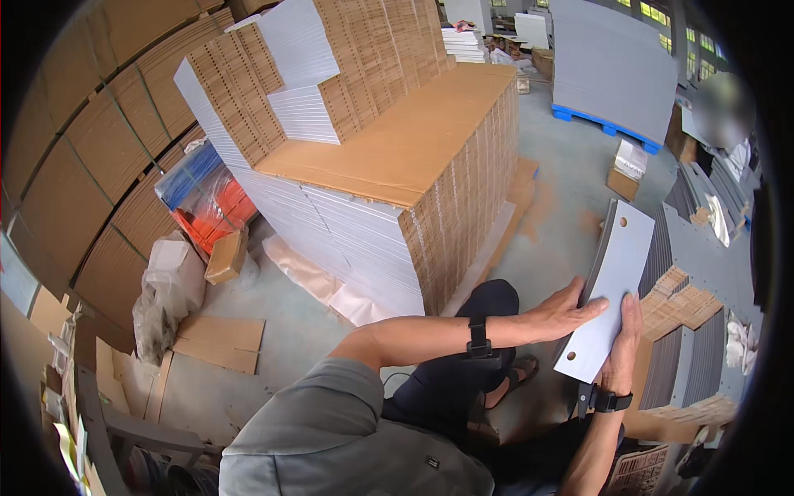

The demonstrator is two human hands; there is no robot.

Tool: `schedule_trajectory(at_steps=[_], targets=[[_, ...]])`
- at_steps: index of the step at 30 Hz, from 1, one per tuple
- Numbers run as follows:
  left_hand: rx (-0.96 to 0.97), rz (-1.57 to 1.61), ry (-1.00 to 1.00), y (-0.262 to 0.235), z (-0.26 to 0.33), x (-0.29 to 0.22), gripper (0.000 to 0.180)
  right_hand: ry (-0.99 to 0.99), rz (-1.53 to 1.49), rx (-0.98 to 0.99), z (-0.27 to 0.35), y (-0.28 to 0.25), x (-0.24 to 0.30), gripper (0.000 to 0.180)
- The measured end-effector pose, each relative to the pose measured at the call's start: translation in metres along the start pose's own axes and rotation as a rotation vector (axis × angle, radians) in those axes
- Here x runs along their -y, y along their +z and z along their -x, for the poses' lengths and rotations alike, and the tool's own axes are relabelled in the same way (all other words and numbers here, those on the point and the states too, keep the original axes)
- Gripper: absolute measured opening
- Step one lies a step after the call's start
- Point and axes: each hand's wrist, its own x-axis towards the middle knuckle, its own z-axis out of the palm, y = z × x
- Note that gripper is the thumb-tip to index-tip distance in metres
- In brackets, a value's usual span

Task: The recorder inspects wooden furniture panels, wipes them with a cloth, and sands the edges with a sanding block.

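Two bare hands hold a stack of pale grey card sheets (610, 285) upright in front of us, at the right of the view. We see the left hand (566, 312) reaching across from the left, its fingers pressed flat together against the front face of the stack, thumb out of sight. The right hand (622, 347) comes up from below and grips the stack's lower right edge, fingers wrapped behind it and thumb lying along the front. The sheets are long, with rounded corners and a small hole near the bottom left corner, and they lean slightly to the right. Both wrists wear black bands.

Below the hands we see a grey shirt and dark trousers, with one knee raised beneath the left forearm.

To the right of the stack lie more grey sheets fanned out in rows (703, 273), with small bundles of brown card pieces (678, 302) resting among them, just beside the held sheets.

To the left, well apart from the hands, stands a large pallet stack of white and brown cardboard sheets (389, 157) on the concrete floor (562, 207). Further left, flat cardboard leans against the wall, with an orange and blue wrapped bundle (207, 198) at its foot. A blue pallet carrying tall grey boards (612, 74) stands in the background.
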Motion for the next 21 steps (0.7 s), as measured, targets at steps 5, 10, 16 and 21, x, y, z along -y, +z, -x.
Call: schedule_trajectory(at_steps=[5,10,16,21], targets=[[-0.085,0.113,0.158,-0.041,0.03,-0.013,0.066,-0.076,0.019,0.335,-0.015,0.05,0.022,0.063],[-0.127,0.206,0.161,-0.067,0.039,-0.004,0.061,-0.006,0.049,0.415,-0.035,0.083,0.019,0.069],[-0.215,0.09,0.219,-0.074,0.048,-0.009,0.058,-0.058,0.133,0.422,-0.028,0.084,0.017,0.065],[0.161,-1.008,-0.236,-0.1,0.08,-0.084,0.045,-0.516,0.849,0.39,-0.025,0.093,0.026,0.068]])
